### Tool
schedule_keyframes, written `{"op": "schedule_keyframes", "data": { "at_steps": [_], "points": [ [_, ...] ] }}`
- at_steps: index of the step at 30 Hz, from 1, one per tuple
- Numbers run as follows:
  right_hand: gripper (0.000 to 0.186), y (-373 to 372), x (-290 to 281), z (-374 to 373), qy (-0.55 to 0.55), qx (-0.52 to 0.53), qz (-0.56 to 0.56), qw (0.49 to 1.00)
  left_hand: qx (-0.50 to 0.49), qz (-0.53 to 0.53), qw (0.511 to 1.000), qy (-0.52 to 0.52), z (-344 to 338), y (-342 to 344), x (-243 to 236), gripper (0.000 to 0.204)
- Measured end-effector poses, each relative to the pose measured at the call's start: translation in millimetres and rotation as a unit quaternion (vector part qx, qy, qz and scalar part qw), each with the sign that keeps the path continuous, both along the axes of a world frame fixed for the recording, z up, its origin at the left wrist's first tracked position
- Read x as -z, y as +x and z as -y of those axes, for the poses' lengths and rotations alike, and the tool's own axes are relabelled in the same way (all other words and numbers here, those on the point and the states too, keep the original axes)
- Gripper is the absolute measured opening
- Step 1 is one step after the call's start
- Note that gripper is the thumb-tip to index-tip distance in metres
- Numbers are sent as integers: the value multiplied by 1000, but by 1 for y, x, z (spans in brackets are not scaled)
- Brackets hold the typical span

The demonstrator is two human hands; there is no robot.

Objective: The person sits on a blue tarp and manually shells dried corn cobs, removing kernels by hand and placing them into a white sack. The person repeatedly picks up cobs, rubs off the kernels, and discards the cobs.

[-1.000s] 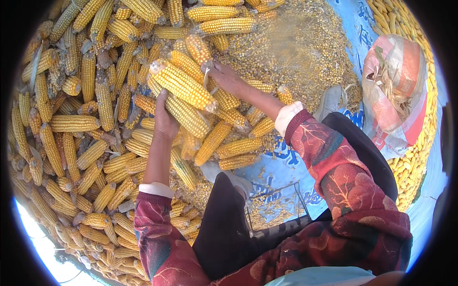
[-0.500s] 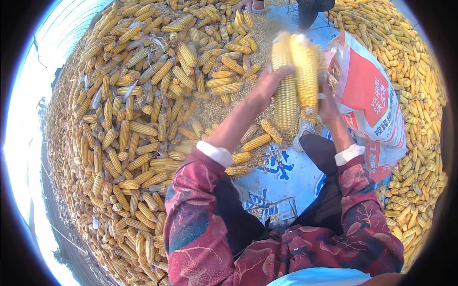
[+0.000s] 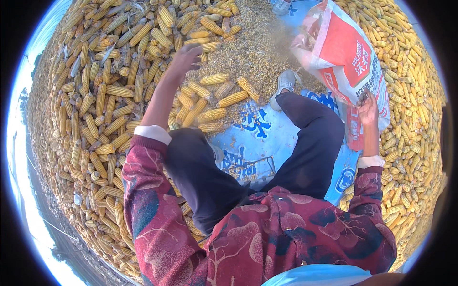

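Note:
My left hand [image 3: 183,62] is above the heap of yellow corn cobs [image 3: 138,90], its fingers stretched out and holding nothing I can see. Beside the red and white woven sack [image 3: 346,45], my right hand [image 3: 367,109] is raised with its fingers bent in. A small dark patch shows at those fingertips, and I cannot make out whether it is a thing held. Several loose cobs [image 3: 234,98] lie between my left hand and my shoe. The sack leans with its mouth toward the far left, pale husk-like bits showing inside.
Loose kernels [image 3: 253,43] are spread in a thick layer ahead of me. Blue sheeting [image 3: 291,138] with dark printing lies under my legs. More cobs [image 3: 405,95] are heaped beyond the sack on the right. Another shoe [image 3: 281,6] shows at the far edge.
The two cobs held up between my hands are no longer in them. My hands have moved apart, left toward the heap, right beside the sack. The view has shifted.

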State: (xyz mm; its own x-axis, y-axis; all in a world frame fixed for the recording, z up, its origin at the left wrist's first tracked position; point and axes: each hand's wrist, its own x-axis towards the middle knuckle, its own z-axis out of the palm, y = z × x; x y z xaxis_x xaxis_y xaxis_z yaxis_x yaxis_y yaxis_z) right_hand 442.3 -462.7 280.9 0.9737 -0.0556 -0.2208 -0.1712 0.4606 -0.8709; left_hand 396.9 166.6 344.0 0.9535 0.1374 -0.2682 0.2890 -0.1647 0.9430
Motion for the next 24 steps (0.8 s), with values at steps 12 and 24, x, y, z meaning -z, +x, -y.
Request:
{"op": "schedule_keyframes", "data": {
  "at_steps": [12,24],
  "points": [
    [37,138,95,-562,-356,-475,20,805,-575,-254,763,148,-262,-208,295,72],
    [78,66,284,-763,-506,-509,33,696,-578,-149,802,1,-205,-165,298,86]
  ]
}}
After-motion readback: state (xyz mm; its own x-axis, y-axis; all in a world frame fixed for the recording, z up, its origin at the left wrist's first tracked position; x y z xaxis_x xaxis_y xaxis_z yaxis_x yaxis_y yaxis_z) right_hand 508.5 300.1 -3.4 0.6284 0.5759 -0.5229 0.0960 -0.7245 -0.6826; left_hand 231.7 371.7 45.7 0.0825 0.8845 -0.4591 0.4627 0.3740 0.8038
